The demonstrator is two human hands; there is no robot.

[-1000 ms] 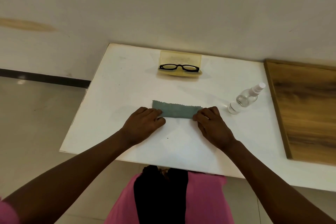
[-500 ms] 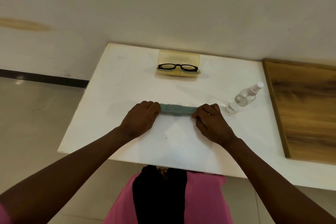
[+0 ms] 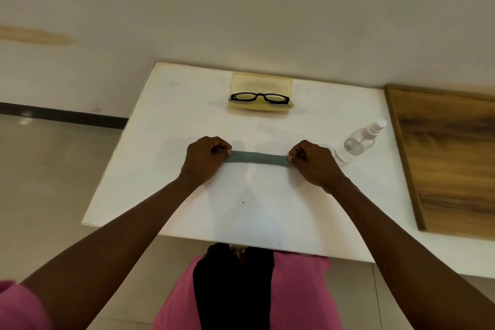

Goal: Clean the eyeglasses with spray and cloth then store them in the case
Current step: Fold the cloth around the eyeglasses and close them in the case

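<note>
A grey-green cloth [image 3: 257, 159] is stretched in a narrow band between my two hands, just above the white table [image 3: 166, 120]. My left hand [image 3: 205, 162] pinches its left end and my right hand [image 3: 312, 162] pinches its right end, both with fingers curled. Black-framed eyeglasses [image 3: 259, 97] lie in an open yellow case [image 3: 261, 83] at the back middle of the table. A clear spray bottle [image 3: 360, 139] with a white top lies tilted just right of my right hand.
A wooden board [image 3: 450, 158] lies along the table's right side. The wall stands close behind the case. Tiled floor shows to the left past the table's left edge. My lap in pink cloth is below the table's near edge.
Both hands have lifted the cloth off the table by its ends and pulled it into a narrow band. The hands have closed into fists around its corners.
</note>
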